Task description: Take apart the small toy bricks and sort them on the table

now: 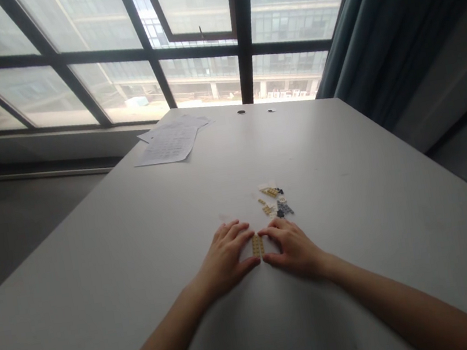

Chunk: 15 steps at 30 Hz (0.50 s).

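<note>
Two tan studded building plates lie side by side on the white table, a wider left plate (255, 245) and a narrow right plate (261, 245). My left hand (230, 252) grips the wider one by its two ends, between thumb and fingertips. The narrow one is held the same way by my right hand (290, 245). Just beyond my right hand lies a loose group of small pieces: tan pieces (271, 192), grey pieces (285, 208), and some black and white ones.
Printed papers (171, 143) lie at the far left of the white table (300, 153). Two small round fittings sit near its far edge. Behind are large windows (201, 74), with a dark curtain (378, 30) at the right.
</note>
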Tool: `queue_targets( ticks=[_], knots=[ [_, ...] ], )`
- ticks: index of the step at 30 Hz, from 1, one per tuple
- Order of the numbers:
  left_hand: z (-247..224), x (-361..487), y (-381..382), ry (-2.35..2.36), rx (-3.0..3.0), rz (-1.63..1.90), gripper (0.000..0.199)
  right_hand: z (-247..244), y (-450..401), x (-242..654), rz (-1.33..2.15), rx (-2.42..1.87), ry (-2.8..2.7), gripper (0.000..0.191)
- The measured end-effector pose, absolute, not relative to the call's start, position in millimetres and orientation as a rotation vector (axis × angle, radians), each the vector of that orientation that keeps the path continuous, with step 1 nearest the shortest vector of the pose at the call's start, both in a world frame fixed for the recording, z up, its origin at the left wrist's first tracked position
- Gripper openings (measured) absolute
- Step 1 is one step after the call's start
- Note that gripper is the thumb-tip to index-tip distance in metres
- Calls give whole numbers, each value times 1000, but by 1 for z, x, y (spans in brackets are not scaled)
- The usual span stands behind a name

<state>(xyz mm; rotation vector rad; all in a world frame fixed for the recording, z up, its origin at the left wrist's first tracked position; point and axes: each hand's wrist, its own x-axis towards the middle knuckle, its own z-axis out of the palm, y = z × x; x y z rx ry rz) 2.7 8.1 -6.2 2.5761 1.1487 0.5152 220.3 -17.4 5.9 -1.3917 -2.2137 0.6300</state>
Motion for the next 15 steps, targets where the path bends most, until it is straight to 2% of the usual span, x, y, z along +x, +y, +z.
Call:
queue_targets(
  ticks=[8, 13, 15],
  knots=[
    [-4, 2, 12, 1058, 2419, 640, 42, 2, -17, 218, 631, -1366, -2134, 42],
    [13, 8, 12, 905, 1489, 994, 49, 15, -15, 222, 1049, -1163, -1464, 33],
    [18, 14, 10, 754, 1043, 1101, 55, 24, -16, 223, 1280, -1051, -1112, 38]
  ],
)
